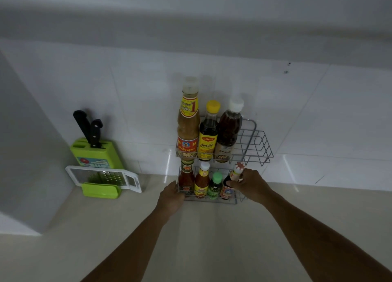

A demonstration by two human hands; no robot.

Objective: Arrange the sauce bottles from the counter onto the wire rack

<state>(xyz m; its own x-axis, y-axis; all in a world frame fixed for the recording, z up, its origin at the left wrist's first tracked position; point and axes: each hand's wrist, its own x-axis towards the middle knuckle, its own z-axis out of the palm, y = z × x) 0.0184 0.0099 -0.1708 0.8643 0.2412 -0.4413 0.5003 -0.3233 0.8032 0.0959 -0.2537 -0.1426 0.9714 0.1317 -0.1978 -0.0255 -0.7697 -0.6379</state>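
A two-tier wire rack (257, 142) stands against the tiled wall. Its upper tier holds a tall tan sauce bottle (188, 124), a yellow-capped dark bottle (209, 131) and a white-capped brown bottle (228, 131). The lower tier holds a red sauce bottle (186, 176), an orange chilli bottle (202, 182) and a small green-capped bottle (214, 185). My right hand (251, 185) grips a dark bottle with a white cap (230, 179) at the lower tier's right end. My left hand (171, 198) is closed on the rack's lower left corner.
A green knife block (96, 154) with two black-handled knives stands to the left by the wall. A white and green grater (104, 179) lies in front of it. The upper tier's right part has no bottle in it. A pale counter (207, 239) stretches below my arms.
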